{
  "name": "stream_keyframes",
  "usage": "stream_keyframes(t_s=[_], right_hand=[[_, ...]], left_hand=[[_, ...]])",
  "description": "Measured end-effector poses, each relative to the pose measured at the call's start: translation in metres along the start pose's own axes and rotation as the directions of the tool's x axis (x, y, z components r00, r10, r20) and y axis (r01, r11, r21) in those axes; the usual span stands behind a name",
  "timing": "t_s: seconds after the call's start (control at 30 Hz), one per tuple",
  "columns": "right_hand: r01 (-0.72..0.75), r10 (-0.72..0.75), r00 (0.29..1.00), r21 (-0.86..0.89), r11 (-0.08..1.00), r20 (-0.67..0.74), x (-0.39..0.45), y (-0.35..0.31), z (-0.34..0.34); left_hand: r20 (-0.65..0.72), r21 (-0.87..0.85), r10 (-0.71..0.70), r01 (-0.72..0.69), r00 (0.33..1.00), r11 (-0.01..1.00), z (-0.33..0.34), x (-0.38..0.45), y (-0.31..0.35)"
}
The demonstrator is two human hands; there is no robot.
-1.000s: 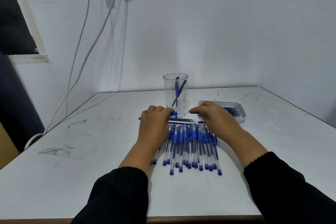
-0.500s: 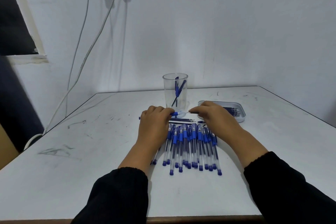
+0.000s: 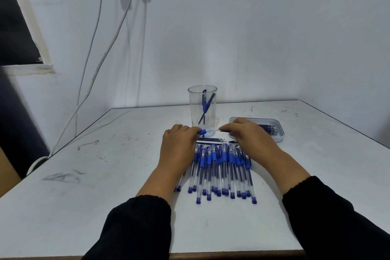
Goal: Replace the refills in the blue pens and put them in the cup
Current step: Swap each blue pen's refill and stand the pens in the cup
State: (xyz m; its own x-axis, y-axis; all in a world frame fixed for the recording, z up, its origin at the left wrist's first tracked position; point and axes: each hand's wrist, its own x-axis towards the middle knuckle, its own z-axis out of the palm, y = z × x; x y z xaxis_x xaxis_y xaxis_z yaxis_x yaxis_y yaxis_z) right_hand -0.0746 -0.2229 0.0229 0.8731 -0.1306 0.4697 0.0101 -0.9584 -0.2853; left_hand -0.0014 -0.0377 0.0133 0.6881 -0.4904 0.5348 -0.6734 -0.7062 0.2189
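1. Left hand (image 3: 179,145): at frame centre, fingers curled round one clear-barrelled blue pen (image 3: 204,131).
2. Right hand (image 3: 247,133): pinches the pen's thin refill (image 3: 215,130).
3. Clear plastic cup (image 3: 202,105): behind the hands, holding two pens.
4. Row of blue pens (image 3: 221,171): on the white table (image 3: 105,196), below the hands.

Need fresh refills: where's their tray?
Head view: the tray sits on the table's far right, behind the right hand, right of the cup.
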Motion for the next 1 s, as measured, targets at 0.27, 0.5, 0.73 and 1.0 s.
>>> stream_keyframes(t_s=[0.27, 0.5, 0.73, 1.0], right_hand=[[0.049, -0.049, 0.999, -0.026, 0.998, -0.013, -0.001, -0.002, -0.001], [0.111, -0.108, 0.993, 0.061, 0.992, -0.056, -0.003, -0.012, 0.002], [-0.085, 0.088, 0.996, 0.095, 0.992, -0.027, 0.000, 0.000, -0.006], [-0.105, 0.112, 0.990, 0.086, 0.991, -0.081, -0.001, 0.013, -0.011]], left_hand=[[-0.042, -0.018, 0.045, -0.046, 0.998, 0.999, -0.002, -0.003, 0.001], [-0.036, -0.035, 0.089, -0.091, 0.995, 0.995, 0.000, -0.002, 0.002], [-0.057, 0.031, 0.010, -0.009, 0.998, 0.999, 0.001, -0.001, -0.003], [-0.041, 0.043, 0.006, -0.004, 0.999, 0.999, 0.000, -0.002, -0.001]])
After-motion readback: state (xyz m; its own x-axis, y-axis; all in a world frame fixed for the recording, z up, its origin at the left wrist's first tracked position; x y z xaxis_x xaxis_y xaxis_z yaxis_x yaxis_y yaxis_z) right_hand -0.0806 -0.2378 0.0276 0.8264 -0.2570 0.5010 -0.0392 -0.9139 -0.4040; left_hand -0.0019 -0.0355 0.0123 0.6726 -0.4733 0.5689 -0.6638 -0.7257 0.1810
